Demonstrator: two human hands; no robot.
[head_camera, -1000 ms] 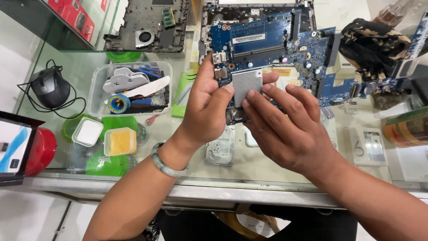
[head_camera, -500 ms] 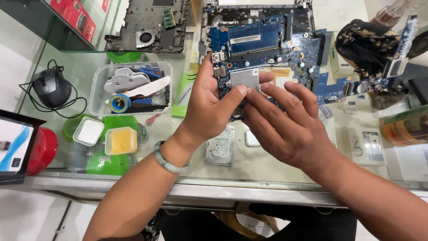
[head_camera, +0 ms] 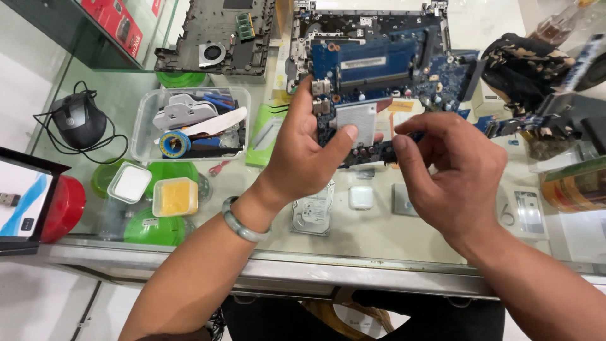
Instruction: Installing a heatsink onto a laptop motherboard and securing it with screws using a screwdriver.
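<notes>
Glass-topped counter (head_camera: 379, 243) with a metal front edge, goods showing through the pane. White floor at lower left. Dark shelf (head_camera: 82, 38) at upper left. Wired mouse (head_camera: 79, 123), clear tub (head_camera: 148, 123) of tools and green dishes (head_camera: 158, 224) on the glass. Bright, even light with soft glare.

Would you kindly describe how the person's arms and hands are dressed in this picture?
Both forearms are bare, with no sleeves in view, and neither hand wears a glove. The left hand has a smooth, pale green bangle around its wrist. The right hand shows no ring, watch or band.
</notes>
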